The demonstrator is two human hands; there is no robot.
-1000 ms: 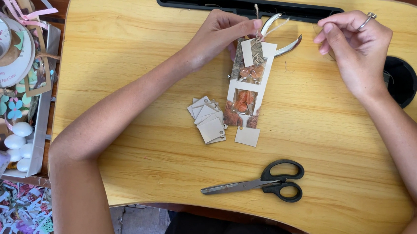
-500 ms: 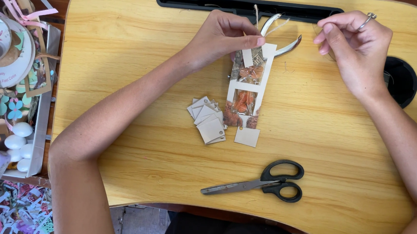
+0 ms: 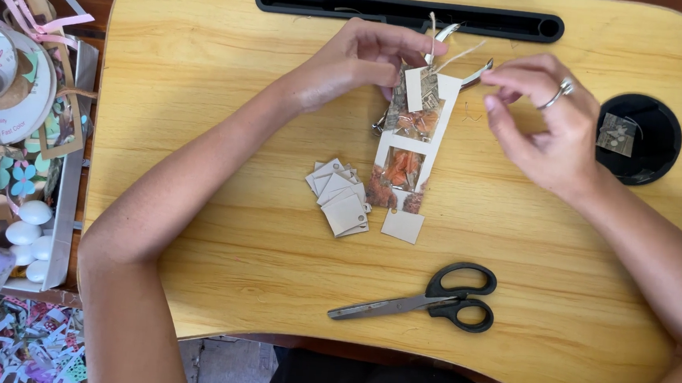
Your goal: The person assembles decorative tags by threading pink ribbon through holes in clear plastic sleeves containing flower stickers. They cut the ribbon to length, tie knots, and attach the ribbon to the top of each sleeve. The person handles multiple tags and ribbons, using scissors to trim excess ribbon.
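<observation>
A long paper bookmark (image 3: 410, 139) with white frames and orange pictures lies on the wooden lap desk (image 3: 204, 86). My left hand (image 3: 362, 61) pinches its top end, where thin twine (image 3: 446, 56) sticks out. My right hand (image 3: 541, 129), with a ring on one finger, has its fingertips closed on the twine's free end just right of the bookmark's top. A metal tool (image 3: 477, 71) lies partly hidden under the hands. A small fan of beige paper tags (image 3: 340, 199) and one loose tag (image 3: 403, 225) sit by the bookmark's lower end.
Black-handled scissors (image 3: 437, 298) lie near the desk's front edge. A black slot (image 3: 401, 12) runs along the back and a round black cup holder (image 3: 636, 140) holds a paper scrap. Left of the desk stands a tray (image 3: 65, 196) of ribbon, paper flowers and white ovals.
My right hand has moved left and down from the desk's upper right toward the bookmark's top. My left hand has shifted slightly over the top end.
</observation>
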